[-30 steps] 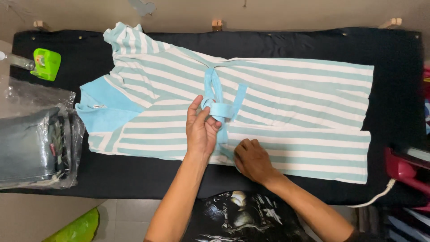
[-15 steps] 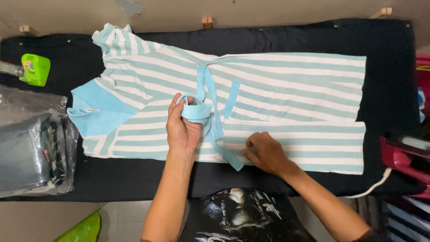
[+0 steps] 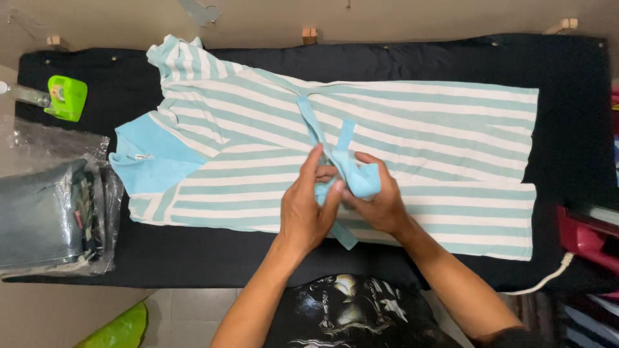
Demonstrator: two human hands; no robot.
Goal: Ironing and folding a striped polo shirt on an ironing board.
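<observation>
A white and light-blue striped garment [image 3: 419, 129] lies spread flat on a black padded table [image 3: 567, 77], its plain blue part at the left. A light-blue fabric belt [image 3: 354, 174] runs from the garment's middle down to my hands. My left hand [image 3: 309, 206] and my right hand [image 3: 377, 196] meet over the garment's lower middle, both gripping the bunched belt between their fingers. The belt's loose end [image 3: 345, 235] hangs below my hands.
A clear plastic bag with folded dark clothes [image 3: 45, 219] sits at the table's left end. A green-handled tool [image 3: 61, 96] lies at the far left. A white cord [image 3: 548, 277] trails off the right front edge, beside a red object [image 3: 587, 238].
My right hand left the garment's lower edge and joined my left hand on the belt. Both hands now bunch it together, slightly right of where the left hand held it.
</observation>
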